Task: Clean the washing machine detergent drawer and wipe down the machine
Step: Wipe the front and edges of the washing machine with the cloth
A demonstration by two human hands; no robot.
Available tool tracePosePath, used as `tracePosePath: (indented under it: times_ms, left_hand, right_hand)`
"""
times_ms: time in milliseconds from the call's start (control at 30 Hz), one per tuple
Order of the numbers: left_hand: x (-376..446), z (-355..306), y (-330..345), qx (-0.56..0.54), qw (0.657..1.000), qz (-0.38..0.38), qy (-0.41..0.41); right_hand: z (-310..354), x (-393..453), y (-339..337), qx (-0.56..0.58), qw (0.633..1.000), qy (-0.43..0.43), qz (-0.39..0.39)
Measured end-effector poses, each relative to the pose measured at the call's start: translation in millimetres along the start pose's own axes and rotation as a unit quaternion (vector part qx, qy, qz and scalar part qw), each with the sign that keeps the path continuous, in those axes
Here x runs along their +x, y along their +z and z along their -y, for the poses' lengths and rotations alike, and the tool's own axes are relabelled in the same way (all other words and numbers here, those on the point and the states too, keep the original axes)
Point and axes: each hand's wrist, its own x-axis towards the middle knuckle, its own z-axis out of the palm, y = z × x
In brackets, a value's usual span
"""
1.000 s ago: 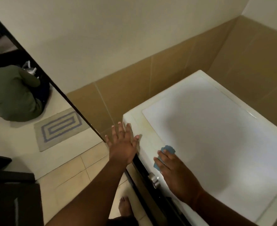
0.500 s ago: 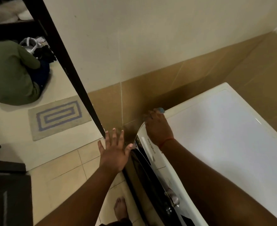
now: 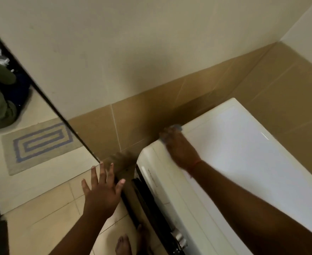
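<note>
Head view: right hand (image 3: 179,146) presses a blue cloth (image 3: 176,127) on the white washing machine (image 3: 243,153) top's far-left corner — blurred. Left hand (image 3: 101,192) spread flat, holding nothing, just left of the machine's front.

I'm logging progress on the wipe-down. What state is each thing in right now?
Right hand: presses a blue cloth onto the washer's top left edge; blurred.
Left hand: fingers spread, holds nothing, beside the washer's front.
Washer: top bare and glossy.
Knob: on the front panel; setting unreadable.
Mat: flat on the floor.
Detergent drawer: cannot be made out.
</note>
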Motion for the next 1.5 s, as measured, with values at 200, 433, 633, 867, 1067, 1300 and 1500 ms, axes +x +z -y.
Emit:
tracePosePath:
  times_ms: [200,433,633,867,1067,1300,1500]
  left_hand:
    - [35.3,-45.2,-13.5,0.009,0.999,-0.02,0.033]
    - [67.3,-118.0,-43.6,-0.019,0.992,-0.068,0.101]
    - [86.3,-144.9,-55.0,-0.017,0.99,-0.079,0.119]
    - [94.7,-157.3,-56.3,-0.011,0.988,-0.071,0.139]
    - [95.1,-164.0,-51.9,-0.007,0.984,-0.083,0.156]
    - [83.1,-155.2,-50.4,-0.021,0.987,-0.07,0.143]
    - [61.5,-125.6,-47.2,-0.055,0.994,-0.053,0.075]
  right_hand:
    - [-90.7,21.2,-30.4,-0.03,0.998,0.052,-0.014]
    - [-108.4,13.7,-29.1,-0.065,0.996,-0.06,0.003]
    - [-158.3,41.7,-48.0,-0.023,0.98,0.181,-0.073]
    - [-226.2,41.3,-81.3,-0.029,0.994,0.101,0.001]
    - [-297.4,82.3,-90.3,-0.043,0.951,0.303,-0.038]
    - [-195.2,47.9,-48.3,-0.058,0.984,0.15,-0.072]
    - [-44.9,3.5,-3.0,-0.005,0.998,0.055,-0.015]
